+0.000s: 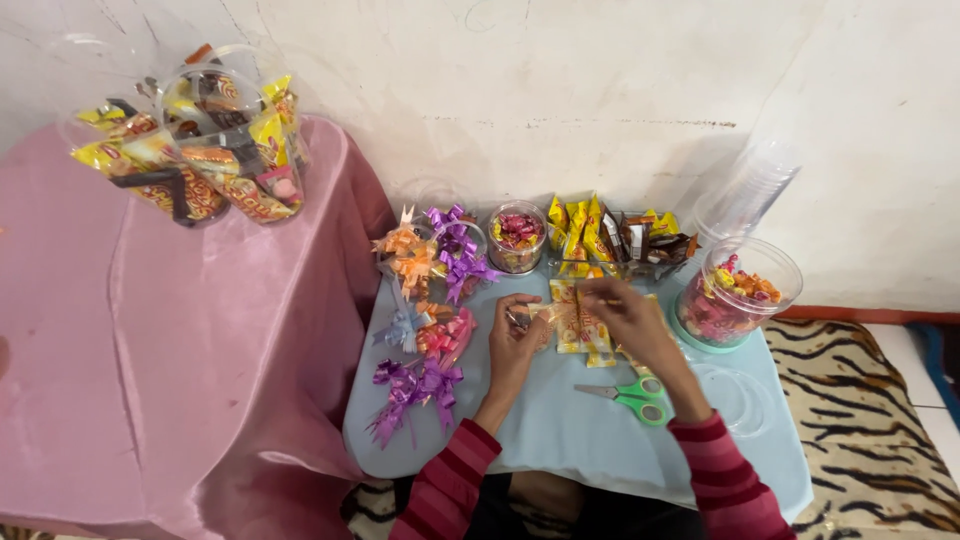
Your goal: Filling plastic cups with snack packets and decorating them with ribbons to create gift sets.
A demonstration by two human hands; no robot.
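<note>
My left hand (515, 338) and my right hand (622, 315) meet over a light blue table (560, 430). Between them lies a yellow-orange snack packet (577, 322) with a clear wrapping; my right fingers pinch its upper edge and my left fingers grip its left side. Green-handled scissors (632, 396) lie on the table just below my right wrist. Both sleeves are red and dark striped.
Ribbon bows in orange (408, 255), purple (458, 250) and pink (445, 338) lie at the table's left. A candy jar (517, 236), snack packets (600, 232), a candy tub (738, 292) and stacked clear cups (750, 190) stand behind. Filled cups (200, 140) sit on a pink-draped table (150, 330).
</note>
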